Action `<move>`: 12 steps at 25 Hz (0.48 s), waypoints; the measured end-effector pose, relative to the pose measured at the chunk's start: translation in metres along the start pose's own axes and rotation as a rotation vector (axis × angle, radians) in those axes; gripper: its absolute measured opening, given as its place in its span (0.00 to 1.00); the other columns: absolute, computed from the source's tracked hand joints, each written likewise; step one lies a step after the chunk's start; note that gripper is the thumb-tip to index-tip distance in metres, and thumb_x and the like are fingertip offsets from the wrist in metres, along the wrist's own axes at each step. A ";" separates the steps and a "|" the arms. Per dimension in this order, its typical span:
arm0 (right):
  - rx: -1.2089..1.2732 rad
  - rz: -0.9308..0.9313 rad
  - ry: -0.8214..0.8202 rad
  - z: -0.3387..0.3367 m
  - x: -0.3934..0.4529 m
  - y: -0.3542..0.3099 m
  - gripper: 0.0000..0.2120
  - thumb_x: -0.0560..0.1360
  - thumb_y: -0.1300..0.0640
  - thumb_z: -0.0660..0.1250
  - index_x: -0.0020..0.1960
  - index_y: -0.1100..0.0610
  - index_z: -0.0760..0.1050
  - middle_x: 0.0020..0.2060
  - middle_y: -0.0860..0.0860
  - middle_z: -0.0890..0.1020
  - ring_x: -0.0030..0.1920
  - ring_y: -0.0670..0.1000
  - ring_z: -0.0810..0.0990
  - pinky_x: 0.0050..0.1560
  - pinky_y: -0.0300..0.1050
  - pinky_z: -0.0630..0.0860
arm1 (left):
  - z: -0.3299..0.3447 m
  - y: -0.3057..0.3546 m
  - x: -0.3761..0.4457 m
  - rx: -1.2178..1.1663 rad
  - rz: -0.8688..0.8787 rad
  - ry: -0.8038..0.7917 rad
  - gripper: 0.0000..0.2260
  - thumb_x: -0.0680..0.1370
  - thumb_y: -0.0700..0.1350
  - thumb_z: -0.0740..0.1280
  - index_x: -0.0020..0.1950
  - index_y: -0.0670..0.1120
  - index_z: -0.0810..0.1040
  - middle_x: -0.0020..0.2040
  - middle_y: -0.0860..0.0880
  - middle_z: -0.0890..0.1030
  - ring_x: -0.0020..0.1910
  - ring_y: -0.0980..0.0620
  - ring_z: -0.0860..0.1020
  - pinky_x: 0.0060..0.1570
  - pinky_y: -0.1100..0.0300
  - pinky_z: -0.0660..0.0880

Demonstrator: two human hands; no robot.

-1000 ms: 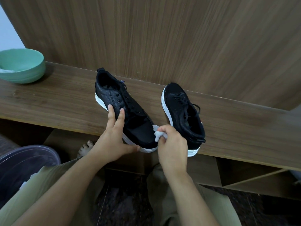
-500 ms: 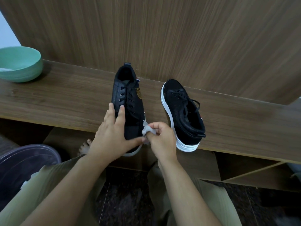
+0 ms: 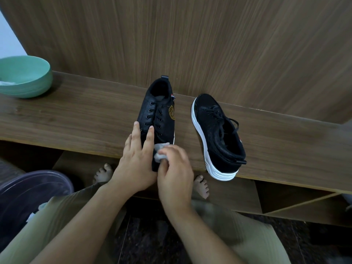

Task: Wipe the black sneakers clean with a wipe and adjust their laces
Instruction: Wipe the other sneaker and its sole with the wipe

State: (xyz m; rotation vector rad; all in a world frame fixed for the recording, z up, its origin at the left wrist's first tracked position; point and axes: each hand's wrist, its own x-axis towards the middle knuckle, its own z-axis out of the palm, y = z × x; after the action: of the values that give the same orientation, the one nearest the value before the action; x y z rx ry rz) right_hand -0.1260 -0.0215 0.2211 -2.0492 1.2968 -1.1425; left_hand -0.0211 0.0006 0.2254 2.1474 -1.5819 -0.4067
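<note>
Black leather low-top sneaker with a gold side badge lies on the brown wood-grain surface in the head view, its toe hanging over the near edge toward six o'clock and its heel with the pull tab at twelve o'clock, almost against the wooden back panel. Its long axis runs nearly straight from six to twelve. At about three o'clock from it, apart and not touching, the black knit sneaker with a thick white sole lies with its heel over the near edge at roughly five o'clock and its toe at eleven, so the two shoes point opposite ways.

The left hand rests on the leather sneaker's left flank, fingers straight and spread, steadying it. The right hand has its grip pinched round a crumpled grey-white wipe, pressed on the toe area.

I judge the risks as follows. Both shoes overhang the near edge, so a hard stroke toward six o'clock could drag the leather one off toward the bare feet below. The knit sneaker is unheld; a bump from the right forearm could tip it over. Its loose lace could also snag. A green round bowl sits far off at ten o'clock, out of harm.
</note>
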 end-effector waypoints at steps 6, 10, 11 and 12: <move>0.082 -0.009 0.022 0.007 0.013 0.013 0.13 0.70 0.69 0.64 0.48 0.57 0.82 0.52 0.49 0.81 0.53 0.43 0.77 0.56 0.26 0.68 | -0.005 -0.003 0.003 0.008 0.021 -0.072 0.51 0.68 0.54 0.72 0.76 0.49 0.37 0.74 0.43 0.31 0.75 0.40 0.40 0.72 0.48 0.46; 0.062 0.111 -0.109 0.009 0.059 0.021 0.17 0.74 0.67 0.64 0.59 0.54 0.80 0.55 0.48 0.83 0.56 0.47 0.79 0.58 0.36 0.71 | -0.007 -0.001 0.004 0.025 0.008 -0.101 0.56 0.65 0.57 0.74 0.75 0.51 0.33 0.73 0.45 0.28 0.75 0.41 0.38 0.72 0.47 0.47; 0.016 0.119 -0.138 0.005 0.060 0.019 0.17 0.75 0.66 0.64 0.60 0.53 0.79 0.54 0.48 0.83 0.55 0.48 0.80 0.55 0.34 0.71 | -0.007 -0.002 0.003 0.023 0.004 -0.105 0.56 0.65 0.57 0.75 0.75 0.51 0.33 0.73 0.46 0.28 0.75 0.41 0.37 0.72 0.47 0.48; -0.036 0.110 -0.161 0.000 0.057 0.016 0.16 0.75 0.65 0.64 0.60 0.52 0.80 0.53 0.48 0.83 0.53 0.48 0.80 0.51 0.32 0.69 | -0.007 -0.002 0.004 0.013 0.006 -0.106 0.57 0.65 0.57 0.75 0.75 0.51 0.33 0.73 0.46 0.28 0.75 0.41 0.38 0.72 0.47 0.48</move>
State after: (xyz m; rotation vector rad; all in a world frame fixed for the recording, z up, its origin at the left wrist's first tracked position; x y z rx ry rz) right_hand -0.1219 -0.0798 0.2322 -2.0226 1.3408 -0.8926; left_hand -0.0147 -0.0011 0.2305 2.1630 -1.6518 -0.5178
